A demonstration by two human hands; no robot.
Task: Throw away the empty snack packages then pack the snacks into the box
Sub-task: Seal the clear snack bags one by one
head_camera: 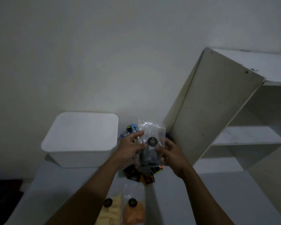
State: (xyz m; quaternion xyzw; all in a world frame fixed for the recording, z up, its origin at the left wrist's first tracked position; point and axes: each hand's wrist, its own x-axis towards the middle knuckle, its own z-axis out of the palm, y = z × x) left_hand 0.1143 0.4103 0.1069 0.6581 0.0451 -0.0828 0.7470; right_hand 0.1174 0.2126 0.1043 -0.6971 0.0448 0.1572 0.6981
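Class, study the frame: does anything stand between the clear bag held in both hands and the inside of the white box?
Yes: a white lid sits closed on the box, left of the clear bag.

Clear plastic package (151,138): dark round label, crumpled, upright, held by left hand (130,150) and right hand (172,158).
White box (81,137): lidded, at left.
Dark sachets (139,174): heaped beneath the package.
Yellow-cracker bag (113,210), orange-cracker bag (134,213): side by side, nearest.
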